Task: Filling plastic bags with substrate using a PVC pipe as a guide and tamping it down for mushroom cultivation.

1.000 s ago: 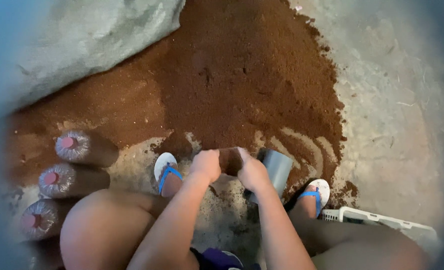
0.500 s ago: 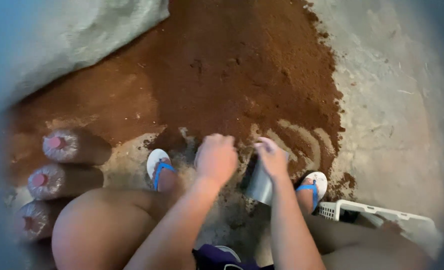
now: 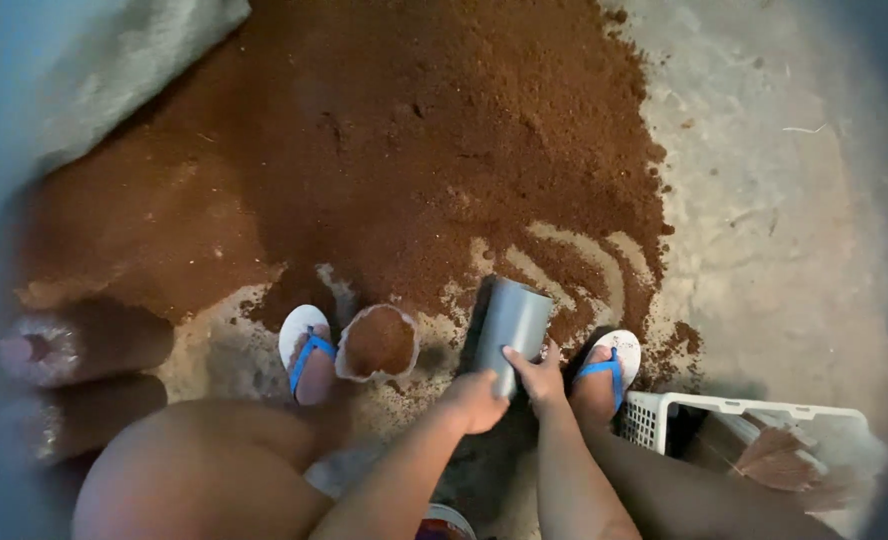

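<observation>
You crouch over a wide heap of brown substrate (image 3: 414,150) that covers most of the concrete floor (image 3: 764,200), from the far left down to your feet. A second ago both of your hands were pressed together over a clear bag of the brown stuff, with the grey cylinder standing to the right of them. Now they have left the bag and gone to the cylinder, so the bag stands on its own and the packing press seems to be over for the moment; that is my reading, not something shown.

The filled bag (image 3: 377,342) now sits open-mouthed on the floor just right of your left sandal (image 3: 304,350), apart from both hands, to their left and slightly farther out. The grey cylinder (image 3: 512,325) stands tilted between your feet, near your right sandal (image 3: 604,362). Your right hand (image 3: 539,378) has its grip closed on the cylinder's near end. Your left hand (image 3: 474,400) rests beside the cylinder's near end; I cannot tell whether it grips anything.

At the near right is a white crate (image 3: 724,415). At the left edge lie blurred, capped filled bags (image 3: 64,345).
</observation>
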